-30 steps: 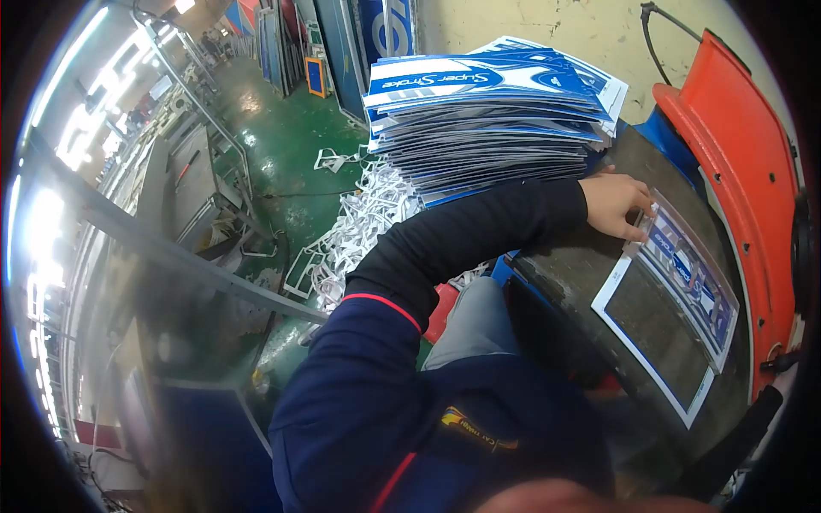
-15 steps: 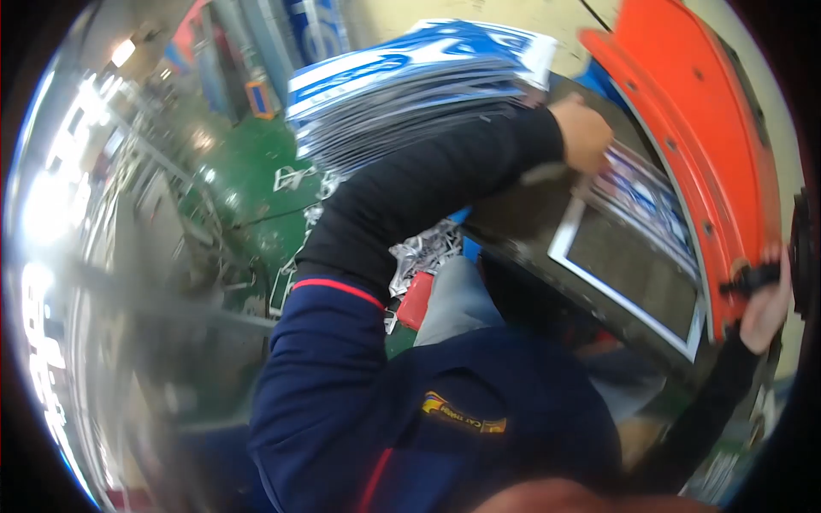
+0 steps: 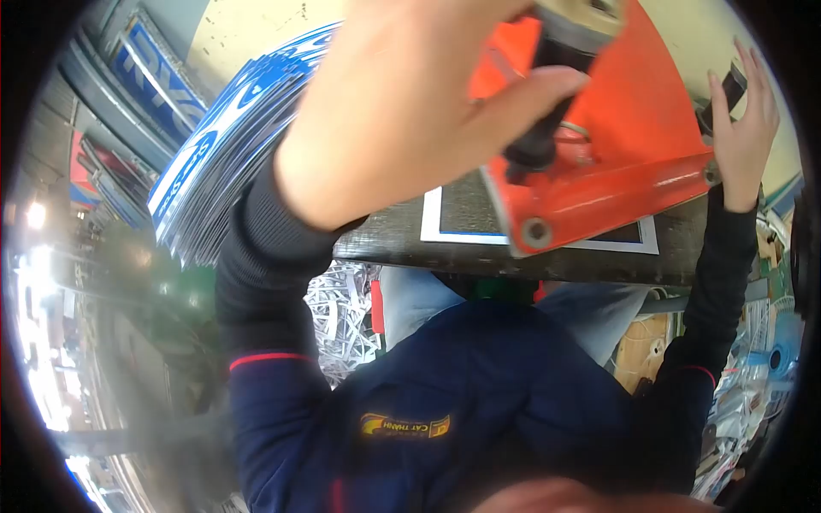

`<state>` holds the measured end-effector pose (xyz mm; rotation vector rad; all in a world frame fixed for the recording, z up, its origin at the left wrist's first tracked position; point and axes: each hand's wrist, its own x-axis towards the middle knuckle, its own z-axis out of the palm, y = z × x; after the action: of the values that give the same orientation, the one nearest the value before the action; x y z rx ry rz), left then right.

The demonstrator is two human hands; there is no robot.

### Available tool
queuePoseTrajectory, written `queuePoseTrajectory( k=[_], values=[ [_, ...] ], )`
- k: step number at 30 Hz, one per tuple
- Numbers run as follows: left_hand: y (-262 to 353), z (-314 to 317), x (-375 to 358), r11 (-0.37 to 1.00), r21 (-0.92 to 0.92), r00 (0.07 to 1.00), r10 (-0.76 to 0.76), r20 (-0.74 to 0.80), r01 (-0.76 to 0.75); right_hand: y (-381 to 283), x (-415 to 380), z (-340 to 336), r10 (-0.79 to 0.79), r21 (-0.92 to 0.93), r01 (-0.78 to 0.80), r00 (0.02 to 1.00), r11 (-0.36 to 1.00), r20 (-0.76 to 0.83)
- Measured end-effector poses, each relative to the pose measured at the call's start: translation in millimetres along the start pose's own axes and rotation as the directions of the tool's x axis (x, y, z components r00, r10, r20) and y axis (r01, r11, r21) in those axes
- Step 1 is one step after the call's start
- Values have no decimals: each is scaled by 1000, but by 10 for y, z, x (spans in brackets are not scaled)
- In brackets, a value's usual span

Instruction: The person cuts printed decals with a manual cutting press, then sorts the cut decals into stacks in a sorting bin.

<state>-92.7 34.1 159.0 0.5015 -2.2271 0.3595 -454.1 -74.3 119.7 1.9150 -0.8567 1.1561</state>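
Note:
My left hand [image 3: 402,111] looms close to the camera, its thumb lying across a black handle [image 3: 560,51] with a beige top. Its other fingers are mostly hidden at the upper edge. That handle stands at the near-left end of a red machine arm [image 3: 624,188]. To the right, my right hand [image 3: 744,128] has its fingers stretched out and spread, against a second black handle [image 3: 727,94]. Beneath the red arm lies a white rectangular frame [image 3: 434,218], partly covered, on the dark worktop [image 3: 385,235].
A tall stack of blue-and-white printed sheets [image 3: 222,145] stands left, partly behind my left arm. White strip scraps [image 3: 338,316] are heaped below the worktop. Blue lettered panels [image 3: 158,81] lean at the upper left. Clutter lies low on the right.
The red arm has swung over the worktop, covering part of the white frame. My left hand has left the printed sheets for the handle. My right hand's fingers have spread. The view has turned.

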Motion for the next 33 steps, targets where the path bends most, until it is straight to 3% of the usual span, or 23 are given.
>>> queuePoseTrajectory(
  k=[1, 3, 6, 8, 9, 10, 13, 15, 25, 28, 33],
  values=[
    [0, -31, -24, 998, 64, 998, 17, -58, -14, 124, -16, 1, 9, -181, -17, 999, 983, -48],
    [-45, -65, -117, 994, 107, 991, -24, -134, 38, 239, -30, -50, 12, -369, -44, 996, 929, -89],
    [-117, -195, -320, 980, 57, 970, -178, -167, 189, 282, -37, -128, 84, -368, -97, 995, 925, -50],
    [114, -201, -309, 901, 304, 946, -263, -188, 311, 319, -37, -194, 269, -303, -225, 957, 926, 109],
    [230, -203, -304, 833, 418, 932, -305, -199, 362, 428, -55, -226, 278, -306, -232, 954, 923, 116],
    [203, -258, -342, 798, 495, 939, -289, -187, 345, 584, -75, -248, 186, -213, -139, 958, 967, 217],
    [188, -221, -391, 734, 582, 937, -276, -212, 348, 551, -80, -283, 302, -118, -280, 920, 953, 251],
    [235, -100, -399, 694, 483, 838, -364, -405, 535, 458, -79, -286, 350, -79, -342, 897, 937, 268],
    [157, 58, -591, 736, 412, 821, -345, -455, 538, 299, -151, -256, 463, -43, -476, 825, 878, 326],
    [167, 56, -578, 729, 421, 822, -348, -451, 540, 310, -160, -258, 366, -126, -344, 887, 930, 282],
    [115, 85, -610, 728, 399, 807, -361, -467, 557, 358, -202, -209, 397, -18, -409, 873, 912, 282]
  ],
)
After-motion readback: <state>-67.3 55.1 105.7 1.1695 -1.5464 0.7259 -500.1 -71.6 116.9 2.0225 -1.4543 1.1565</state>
